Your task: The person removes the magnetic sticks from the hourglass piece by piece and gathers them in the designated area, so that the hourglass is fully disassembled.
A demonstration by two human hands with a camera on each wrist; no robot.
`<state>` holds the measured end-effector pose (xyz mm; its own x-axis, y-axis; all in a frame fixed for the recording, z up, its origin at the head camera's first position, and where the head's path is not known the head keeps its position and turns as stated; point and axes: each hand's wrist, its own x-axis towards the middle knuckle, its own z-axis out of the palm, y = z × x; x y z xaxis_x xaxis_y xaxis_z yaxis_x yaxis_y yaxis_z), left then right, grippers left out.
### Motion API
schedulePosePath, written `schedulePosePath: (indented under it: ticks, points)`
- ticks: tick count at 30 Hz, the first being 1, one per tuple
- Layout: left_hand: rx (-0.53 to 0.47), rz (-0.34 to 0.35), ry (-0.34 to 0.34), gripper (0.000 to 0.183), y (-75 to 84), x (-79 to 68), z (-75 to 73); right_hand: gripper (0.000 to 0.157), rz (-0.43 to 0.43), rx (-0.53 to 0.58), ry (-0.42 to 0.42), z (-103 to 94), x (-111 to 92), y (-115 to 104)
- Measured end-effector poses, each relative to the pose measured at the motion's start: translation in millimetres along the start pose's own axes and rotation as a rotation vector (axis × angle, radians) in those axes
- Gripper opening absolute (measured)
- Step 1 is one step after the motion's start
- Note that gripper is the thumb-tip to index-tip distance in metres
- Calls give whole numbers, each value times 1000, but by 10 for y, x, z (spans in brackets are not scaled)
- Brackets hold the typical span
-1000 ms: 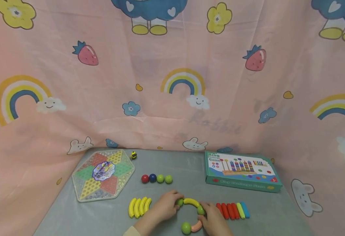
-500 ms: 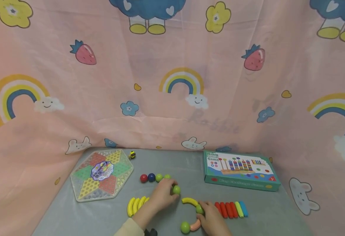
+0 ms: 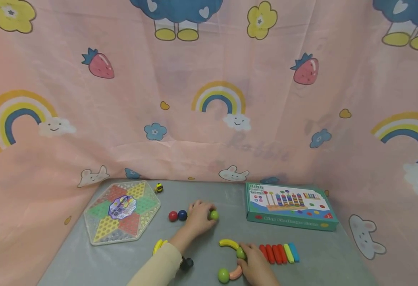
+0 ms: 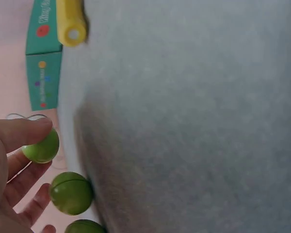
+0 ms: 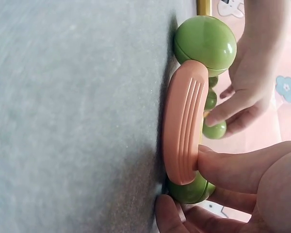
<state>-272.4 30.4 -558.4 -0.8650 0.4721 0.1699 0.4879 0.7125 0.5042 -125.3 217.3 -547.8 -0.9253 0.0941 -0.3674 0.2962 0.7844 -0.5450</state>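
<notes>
My left hand (image 3: pixel 199 218) pinches a green ball (image 4: pixel 42 146) between thumb and fingers. Two more green balls (image 4: pixel 71 193) sit right by those fingertips in the left wrist view. In the head view that hand mostly hides them, beside a blue ball (image 3: pixel 182 215) and a red ball (image 3: pixel 173 216). My right hand (image 3: pixel 257 264) grips another green ball (image 5: pixel 191 188), its thumb against the end of a salmon curved piece (image 5: pixel 185 124). A larger-looking green ball (image 5: pixel 206 43) adjoins that piece's other end. From the gripped ball, a yellow curved piece (image 3: pixel 228 242) arcs away to the left.
Red, lime and blue sticks (image 3: pixel 274 254) lie right of my right hand. My left sleeve (image 3: pixel 160 264) partly covers yellow curved pieces (image 3: pixel 157 246). Behind stand a green game box (image 3: pixel 291 206), a hexagonal board (image 3: pixel 105 230) and a small bee figure (image 3: pixel 158 187), before a pink patterned cloth (image 3: pixel 201 151).
My left hand has lifted the green ball off the yellow piece's end and carried it back to the row of balls. The right hand stays at its ball and the salmon piece.
</notes>
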Motion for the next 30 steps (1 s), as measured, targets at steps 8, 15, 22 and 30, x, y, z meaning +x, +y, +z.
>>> schedulePosePath:
  ticks: [8, 15, 22, 30]
  points:
    - [67, -12, -43, 33, -60, -5, 18, 51, -14, 8, -22, 26, 31, -5]
    - [89, -30, -83, 36, -69, 11, 13, 52, -30, 18, -6, 13, 34, 17]
    - [45, 47, -43, 46, -22, -72, -36, 52, -35, 19, -3, 9, 15, 30]
    - [-26, 146, -232, 42, 285, -434, -25, 51, -58, 38, 31, 3, -34, 53]
